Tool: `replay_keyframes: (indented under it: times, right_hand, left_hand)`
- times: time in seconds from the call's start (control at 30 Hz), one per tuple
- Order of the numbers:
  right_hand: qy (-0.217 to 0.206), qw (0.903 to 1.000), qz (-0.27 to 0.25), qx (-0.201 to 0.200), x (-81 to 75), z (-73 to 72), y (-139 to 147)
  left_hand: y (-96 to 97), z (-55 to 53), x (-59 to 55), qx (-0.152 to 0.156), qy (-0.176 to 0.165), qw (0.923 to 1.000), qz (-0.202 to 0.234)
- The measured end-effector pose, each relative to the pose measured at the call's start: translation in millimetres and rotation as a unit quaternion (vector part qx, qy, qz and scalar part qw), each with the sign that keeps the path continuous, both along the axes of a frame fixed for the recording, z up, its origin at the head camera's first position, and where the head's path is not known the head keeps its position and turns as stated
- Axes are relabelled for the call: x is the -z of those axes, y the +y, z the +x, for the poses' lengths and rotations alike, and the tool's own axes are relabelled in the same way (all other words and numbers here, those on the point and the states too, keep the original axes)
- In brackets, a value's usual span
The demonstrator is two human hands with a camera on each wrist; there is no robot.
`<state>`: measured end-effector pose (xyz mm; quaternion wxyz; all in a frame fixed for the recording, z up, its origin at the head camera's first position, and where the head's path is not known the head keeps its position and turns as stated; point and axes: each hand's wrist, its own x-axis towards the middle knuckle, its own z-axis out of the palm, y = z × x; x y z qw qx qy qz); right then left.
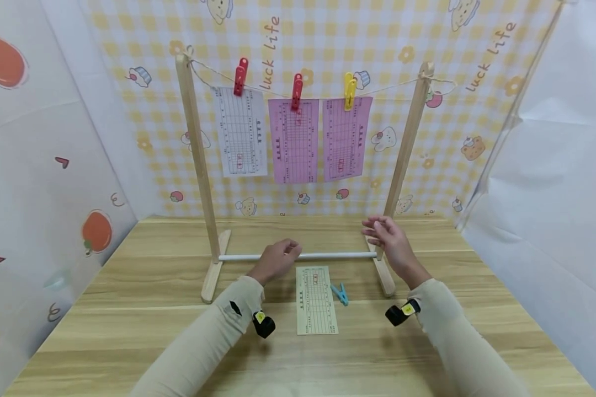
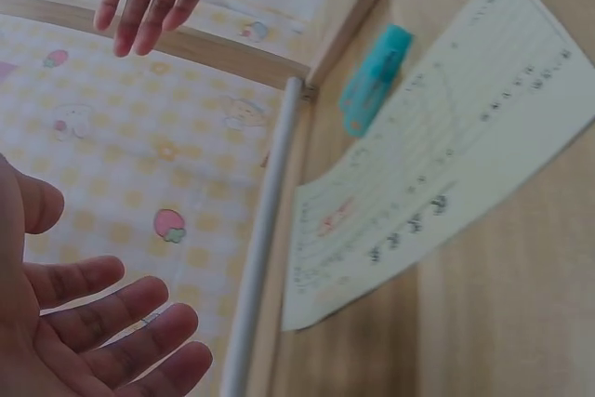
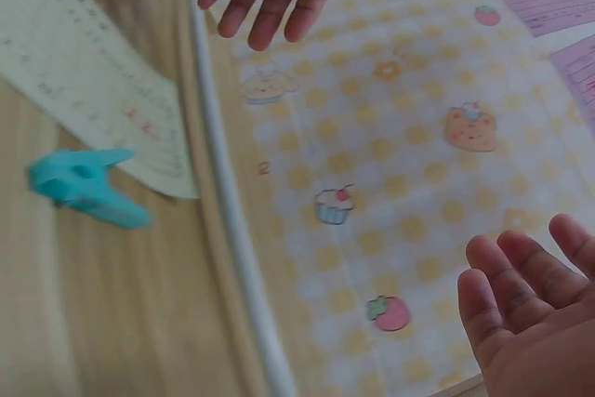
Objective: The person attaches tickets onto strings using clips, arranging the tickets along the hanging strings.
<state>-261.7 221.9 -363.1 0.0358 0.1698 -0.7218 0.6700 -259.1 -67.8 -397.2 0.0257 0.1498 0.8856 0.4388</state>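
Note:
My left hand (image 1: 276, 259) hovers near the white rod, its fingers loosely bent around nothing. My right hand (image 1: 391, 242) is raised beside the stand's right post, fingers spread and holding nothing. Between the forearms a pale green printed slip (image 1: 317, 300) lies flat on the table. Just to its right is a blue clothespin (image 1: 340, 294), which the right wrist view shows as a teal clothespin (image 3: 85, 187) lying on its side. Up on the string hang a white slip (image 1: 240, 132) and a pink slip (image 1: 294, 143) under red clothespins, and another pink slip (image 1: 346, 138) under a yellow clothespin (image 1: 350, 91).
The wooden stand has a left post (image 1: 196, 160) and a right post (image 1: 408, 154), joined low down by a white rod (image 1: 328, 255). A thin string (image 1: 392, 88) runs between the post tops. Behind hangs a yellow checked cloth (image 1: 298, 33); the tabletop (image 1: 129, 309) is wood-grained.

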Motion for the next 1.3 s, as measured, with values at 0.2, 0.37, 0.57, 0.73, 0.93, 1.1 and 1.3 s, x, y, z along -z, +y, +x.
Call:
replay_keyframes:
  times: [0.2, 0.37, 0.57, 0.73, 0.93, 1.1, 1.3]
  right_hand:
    - [-0.046, 0.9971, 0.054, 0.025, 26.8, 6.4, -4]
    - [-0.076, 0.9917, 0.097, 0.036, 46.9, 10.4, -8]
    - [-0.059, 0.9847, 0.162, 0.02, 62.5, 13.0, -13]
    - [-0.061, 0.9754, 0.212, 0.004, 70.7, 17.8, -15]
    - [-0.073, 0.9557, 0.285, -0.016, 75.5, 22.7, -21]
    - [-0.078, 0.9542, 0.284, -0.053, 78.0, 22.9, -21]
    - [-0.085, 0.939, 0.328, -0.059, 81.6, 23.0, -20]
  left_hand:
    - [4.1, 3.8, 16.3, 0.007, -0.015, 0.9996, -0.024]
    - [7.4, 6.7, 24.6, 0.009, -0.028, 0.9987, -0.041]
    - [9.6, 9.3, 27.6, -0.01, -0.017, 0.995, -0.098]
    - [14.9, 15.3, 24.0, -0.032, -0.018, 0.9872, -0.155]
    - [22.1, 21.6, 21.3, -0.029, -0.003, 0.9752, -0.22]
    - [29.1, 23.2, 18.1, 0.0, -0.006, 0.9614, -0.275]
    - [35.5, 26.9, 18.3, 0.027, 0.012, 0.9405, -0.338]
